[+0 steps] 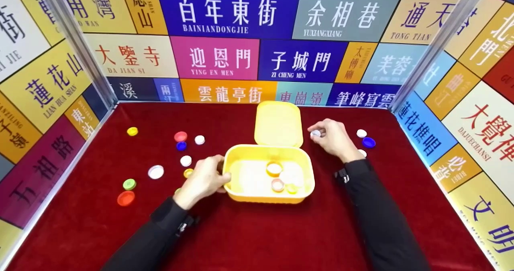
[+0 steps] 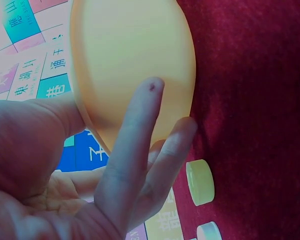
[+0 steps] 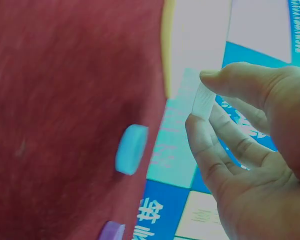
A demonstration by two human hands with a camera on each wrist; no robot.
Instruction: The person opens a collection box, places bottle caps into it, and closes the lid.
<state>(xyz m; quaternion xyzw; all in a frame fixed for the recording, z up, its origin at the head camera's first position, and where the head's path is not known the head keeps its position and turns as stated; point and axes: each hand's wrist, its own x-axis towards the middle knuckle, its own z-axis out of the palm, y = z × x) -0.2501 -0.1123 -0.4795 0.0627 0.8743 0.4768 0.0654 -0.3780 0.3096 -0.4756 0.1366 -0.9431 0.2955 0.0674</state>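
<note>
My left hand [image 1: 204, 178] grips the left end of a yellow plastic box [image 1: 268, 199], thumb at the rim and fingers against the outer wall. Inside the box lie an orange-edged cap [image 1: 274, 169], a pinkish cap [image 1: 277, 185] and a small yellow cap [image 1: 292, 188]. Right of the box's yellow lid [image 1: 278, 123], my right hand [image 1: 333, 138] pinches a white bottle cap [image 1: 315, 133]. The right wrist view shows that ridged cap [image 3: 204, 101] between thumb and fingertip. In the left wrist view, fingers spread along the box wall [image 2: 135, 45].
Several caps lie on the dark red cloth at left, among them a red cap [image 1: 126, 198], a green cap [image 1: 129, 184] and a white cap [image 1: 156, 172]. A blue cap [image 1: 368, 142] and white cap [image 1: 361, 133] lie right of my right hand. Printed panels [image 1: 225, 10] enclose the table.
</note>
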